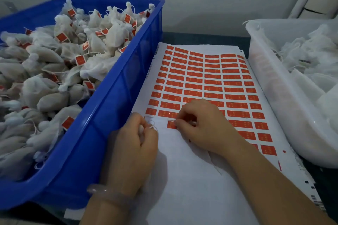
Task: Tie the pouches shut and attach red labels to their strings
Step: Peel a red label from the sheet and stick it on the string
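- On the sheet, your right hand pinches the string onto a red label.
- Your left hand is curled round the pouch, just beside the crate.
- That crate is heaped with tagged pouches, so plenty looks done.
- Plenty looks left too: the tub on your right holds a pile without labels, and most sheet rows remain.

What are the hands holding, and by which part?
The left hand grips a white pouch, mostly hidden in the fist. The right hand pinches the end of its string over a red label.
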Available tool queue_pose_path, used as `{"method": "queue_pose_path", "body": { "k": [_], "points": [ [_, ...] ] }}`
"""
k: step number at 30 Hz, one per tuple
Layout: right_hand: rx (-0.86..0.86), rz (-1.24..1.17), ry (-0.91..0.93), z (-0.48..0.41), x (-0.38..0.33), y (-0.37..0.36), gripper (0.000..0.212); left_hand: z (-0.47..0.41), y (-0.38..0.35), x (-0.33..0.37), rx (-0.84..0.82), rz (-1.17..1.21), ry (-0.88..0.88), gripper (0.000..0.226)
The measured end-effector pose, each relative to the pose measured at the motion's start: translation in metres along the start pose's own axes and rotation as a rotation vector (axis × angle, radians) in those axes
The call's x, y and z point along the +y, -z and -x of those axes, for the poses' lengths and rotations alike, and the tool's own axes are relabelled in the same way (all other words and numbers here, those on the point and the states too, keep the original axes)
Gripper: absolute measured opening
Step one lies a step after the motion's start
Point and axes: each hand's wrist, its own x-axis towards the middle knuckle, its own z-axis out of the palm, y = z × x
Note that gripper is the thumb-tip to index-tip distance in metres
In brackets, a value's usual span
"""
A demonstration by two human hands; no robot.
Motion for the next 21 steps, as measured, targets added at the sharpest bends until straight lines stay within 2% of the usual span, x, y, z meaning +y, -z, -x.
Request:
{"method": "queue_pose_path", "body": {
  "k": [4,12,18,21],
  "points": [
    [0.03,-0.147,-0.109,-0.0015,0.0017,0.0008,0.017,0.0014,0.0007,-0.0001,-0.012,0.055,-0.011,0.013],
    [0.103,-0.307,-0.187,-0.0046,0.0055,0.0003,0.015,0.0016,0.0011,-0.0038,-0.017,0.064,-0.019,0.012],
    [0.107,-0.394,-0.221,-0.0052,0.0064,-0.0004,0.011,0.0015,-0.0003,-0.0047,-0.021,0.061,-0.023,0.011],
    [0.086,-0.335,-0.209,-0.0053,0.0044,-0.0014,0.014,0.0011,-0.0005,-0.0053,-0.029,0.06,-0.01,0.01]
  ]
}}
